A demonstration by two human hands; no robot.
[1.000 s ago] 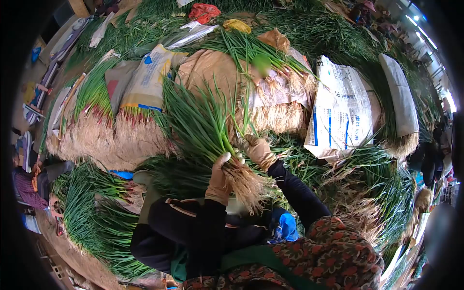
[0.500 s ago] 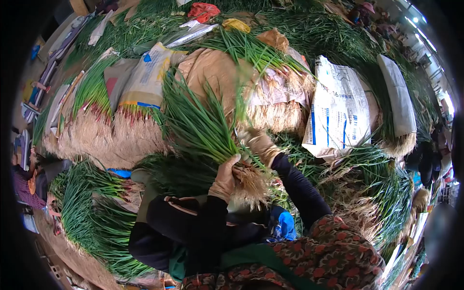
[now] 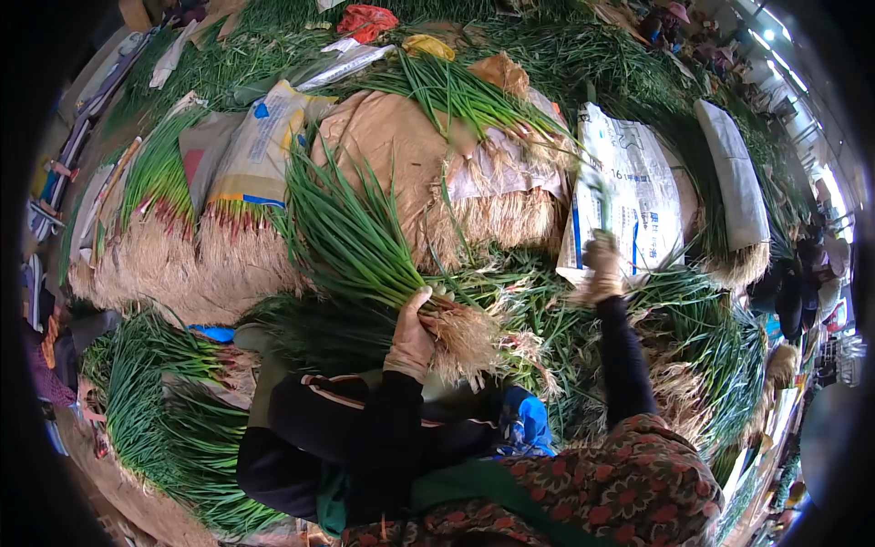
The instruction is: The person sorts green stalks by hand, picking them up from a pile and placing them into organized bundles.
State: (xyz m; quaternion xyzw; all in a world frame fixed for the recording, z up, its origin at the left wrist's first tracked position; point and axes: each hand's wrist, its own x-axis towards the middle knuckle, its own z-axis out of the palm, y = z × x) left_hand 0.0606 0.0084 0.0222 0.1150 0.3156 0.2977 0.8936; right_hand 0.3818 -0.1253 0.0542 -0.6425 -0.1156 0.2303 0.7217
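Observation:
My left hand [image 3: 415, 339], in a pale glove, is wrapped round a thick bunch of green onions [image 3: 387, 260] just above their roots. The green leaves fan toward the upper left, and the tangled, straw-coloured roots [image 3: 463, 342] hang to the right of the fist. Out to the right, my right hand [image 3: 602, 273], also gloved, is closed and smeared by motion. A blurred green onion leaf [image 3: 602, 196] sticks up from it, in front of a white printed sack [image 3: 638, 191]. Below both hands lies a heap of loose leaves and stalks [image 3: 565, 351].
Ahead, rows of green onions with long roots [image 3: 241, 251] lie partly under sacks and a brown sheet [image 3: 360, 146]. More bunches [image 3: 173, 428] lie at the lower left. A blue bag [image 3: 526, 421] is by my lap. Other people [image 3: 670, 23] are at the far edges.
My right hand has moved from beside the bunch out to the right, with the green leaf in it. My left hand keeps its hold on the bunch. The view has shifted slightly.

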